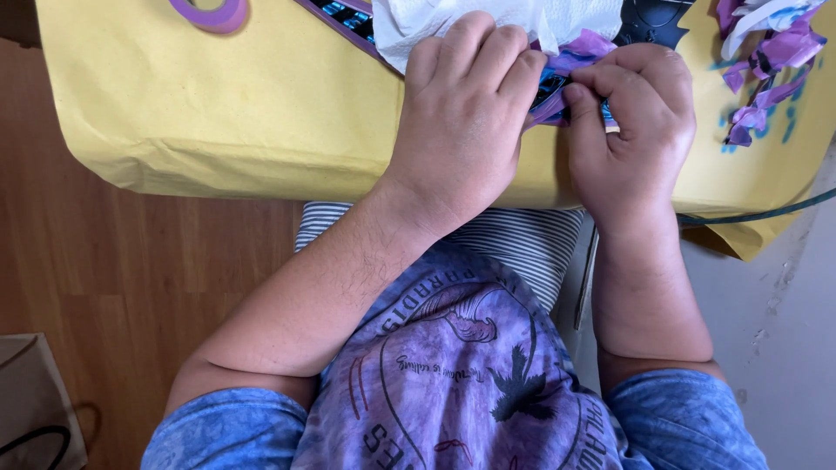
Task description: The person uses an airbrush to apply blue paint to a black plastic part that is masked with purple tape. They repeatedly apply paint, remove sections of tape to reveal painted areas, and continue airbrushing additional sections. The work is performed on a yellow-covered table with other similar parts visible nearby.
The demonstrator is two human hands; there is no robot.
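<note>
- Now the left hand (461, 113) is closed into a loose fist, its fingers curled down over a strip of purple tape (585, 48) and a white paper towel (488, 22). It presses both against the dark object (649, 22) that lies under them.
- Just beside it, the right hand (636, 122) pinches the purple tape between thumb and forefinger; the gap between these fingers is narrow, closed on the tape edge.
- The tape being pulled sits between the two hands, at the far edge of the yellow paper (218, 113) that covers the table.
- To do this peeling well, I judge it is better to keep the left hand pressing firmly, so the object does not lift together with the tape.
- The right hand should pull low and slowly, almost along the surface; a steep pull could tear the strip into small pieces.
- If the strip breaks, the thumbnail can catch a new edge near the pinch.
- A heap of crumpled purple tape scraps (771, 61) lies to the right on the paper, with blue paint marks (788, 130) near it, so removed pieces may go there.
- A purple tape roll (213, 13) rests at the far left, well apart from the hands.
- What the dark object exactly is, I cannot tell, since the towel and hands hide most of it.
</note>
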